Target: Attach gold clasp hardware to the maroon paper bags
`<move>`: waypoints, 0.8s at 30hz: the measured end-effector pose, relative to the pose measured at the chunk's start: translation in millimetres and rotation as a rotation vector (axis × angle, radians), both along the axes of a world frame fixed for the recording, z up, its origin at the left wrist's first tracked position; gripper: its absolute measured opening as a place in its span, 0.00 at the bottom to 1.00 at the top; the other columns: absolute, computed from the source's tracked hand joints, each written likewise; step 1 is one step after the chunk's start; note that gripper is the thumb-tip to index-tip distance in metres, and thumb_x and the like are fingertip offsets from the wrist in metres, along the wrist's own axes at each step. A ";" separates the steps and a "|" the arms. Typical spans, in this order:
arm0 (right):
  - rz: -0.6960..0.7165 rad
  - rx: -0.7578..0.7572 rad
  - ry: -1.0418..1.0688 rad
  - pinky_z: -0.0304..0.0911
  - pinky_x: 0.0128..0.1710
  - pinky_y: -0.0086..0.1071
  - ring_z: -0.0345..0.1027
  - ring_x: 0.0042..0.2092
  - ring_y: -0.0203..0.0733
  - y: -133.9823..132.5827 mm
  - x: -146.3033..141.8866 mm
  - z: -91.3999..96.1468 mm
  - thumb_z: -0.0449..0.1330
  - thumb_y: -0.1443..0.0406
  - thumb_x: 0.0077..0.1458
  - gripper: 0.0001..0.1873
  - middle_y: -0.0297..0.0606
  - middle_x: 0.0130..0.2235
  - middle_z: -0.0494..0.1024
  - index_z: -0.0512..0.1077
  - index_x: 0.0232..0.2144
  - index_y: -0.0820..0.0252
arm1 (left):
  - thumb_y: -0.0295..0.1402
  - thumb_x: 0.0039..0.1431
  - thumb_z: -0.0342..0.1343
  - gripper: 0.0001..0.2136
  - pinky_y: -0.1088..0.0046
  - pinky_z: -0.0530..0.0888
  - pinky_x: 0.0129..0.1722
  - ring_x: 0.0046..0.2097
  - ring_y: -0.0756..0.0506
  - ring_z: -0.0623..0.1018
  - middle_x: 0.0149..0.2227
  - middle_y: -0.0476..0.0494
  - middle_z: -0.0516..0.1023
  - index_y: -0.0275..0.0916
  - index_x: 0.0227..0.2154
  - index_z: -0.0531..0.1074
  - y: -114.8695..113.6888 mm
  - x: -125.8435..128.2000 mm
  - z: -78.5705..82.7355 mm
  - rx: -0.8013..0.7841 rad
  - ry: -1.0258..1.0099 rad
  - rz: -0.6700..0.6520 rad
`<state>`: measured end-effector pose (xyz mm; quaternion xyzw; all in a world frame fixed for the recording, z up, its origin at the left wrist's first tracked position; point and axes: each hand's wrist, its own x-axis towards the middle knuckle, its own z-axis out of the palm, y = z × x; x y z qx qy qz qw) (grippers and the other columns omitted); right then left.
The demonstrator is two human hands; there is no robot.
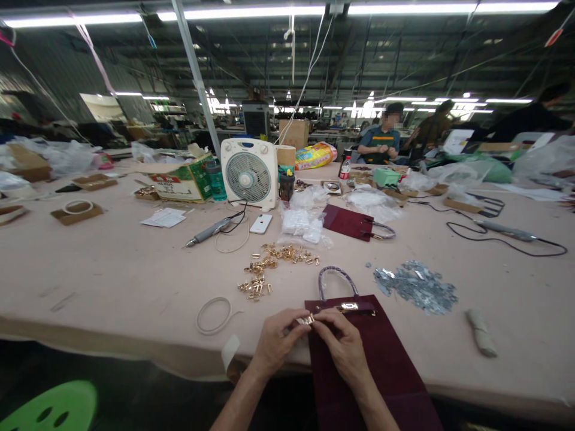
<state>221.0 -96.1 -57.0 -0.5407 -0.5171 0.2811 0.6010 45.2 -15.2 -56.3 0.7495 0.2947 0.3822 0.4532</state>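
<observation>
Two hands on one tiny part here: my left hand (281, 341) and right hand (341, 347) are pressed in close, fingers (323, 320) pinching a small gold fitting (308, 320) at the top edge of a dark red bag (359, 359). The bag's lying flat and hanging off the front of the counter (112, 281) toward me, with a gold bar (348, 307) across the top and its handle (336, 281) looping out past that.

Right by my left hand there's a white cord loop (214, 315). Up ahead is a loose scatter of gold parts (265, 263), and off to the right a heap of silver scraps (415, 286) plus a rolled-up bit of cloth (480, 333). Farther up sit a phone (261, 223), a corded grey tool (209, 232), and a second red bag (348, 221) beside some clear plastic bags (305, 221). A white fan (248, 170) stands on the counter and blocks part of the far end, with a cardboard box (179, 179) just left of it. Across the way a co-worker (381, 137) sits with both hands together. Down by my left, a green stool (49, 407) pokes into view.
</observation>
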 end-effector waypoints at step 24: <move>0.015 0.081 -0.173 0.70 0.44 0.37 0.74 0.42 0.46 -6.1 -5.5 4.0 0.62 0.63 0.66 0.07 0.40 0.38 0.79 0.80 0.37 0.53 | 0.41 0.66 0.60 0.12 0.76 0.79 0.35 0.30 0.48 0.83 0.34 0.45 0.85 0.40 0.45 0.82 0.8 -2.8 2.3 -0.144 -0.023 -0.105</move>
